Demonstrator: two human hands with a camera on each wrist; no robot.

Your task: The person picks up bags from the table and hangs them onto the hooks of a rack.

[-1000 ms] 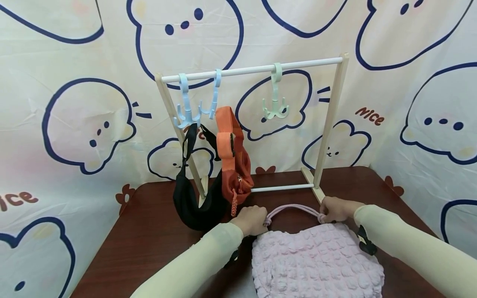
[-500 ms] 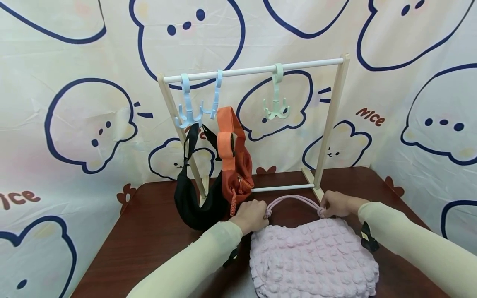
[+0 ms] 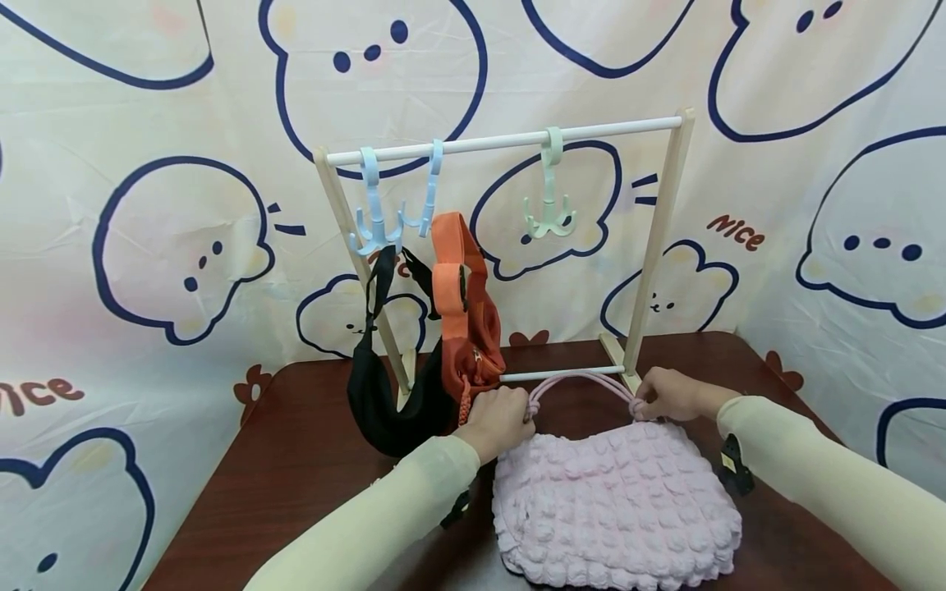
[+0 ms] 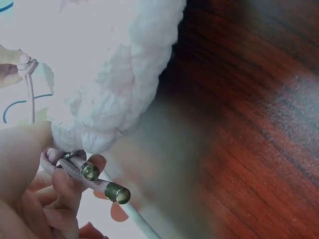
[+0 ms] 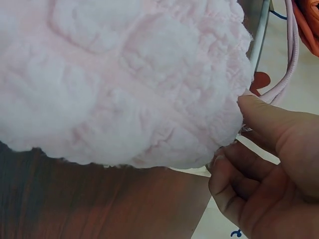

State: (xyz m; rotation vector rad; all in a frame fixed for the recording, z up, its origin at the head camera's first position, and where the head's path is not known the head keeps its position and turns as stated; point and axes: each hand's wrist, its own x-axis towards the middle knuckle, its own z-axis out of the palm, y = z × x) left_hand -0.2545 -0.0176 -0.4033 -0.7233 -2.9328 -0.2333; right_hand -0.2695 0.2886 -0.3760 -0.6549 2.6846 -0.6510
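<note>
A puffy pale pink handbag (image 3: 613, 501) hangs between my two hands low in the head view. My left hand (image 3: 497, 419) grips the left end of its pink cord strap (image 3: 576, 377), by the knot. At the strap's right end, my right hand (image 3: 671, 396) pinches the cord and the bag's upper corner. In the left wrist view, curled fingers hold cord ends with dark metal tips (image 4: 117, 193). The right wrist view has thumb and fingers (image 5: 259, 117) closed at the bag's edge. The strap arches upward between both hands.
A rack with a white top rail (image 3: 502, 143) stands on the brown table (image 3: 296, 460). Two light blue hooks (image 3: 377, 222) and one green hook (image 3: 549, 193) hang from it. A black bag (image 3: 395, 410) and an orange bag (image 3: 466, 328) hang at left, close to my left hand.
Both hands have risen slightly and moved toward the rack, bringing the pink handbag up with them. More of its lower edge is now visible. The hanging bags have kept their places.
</note>
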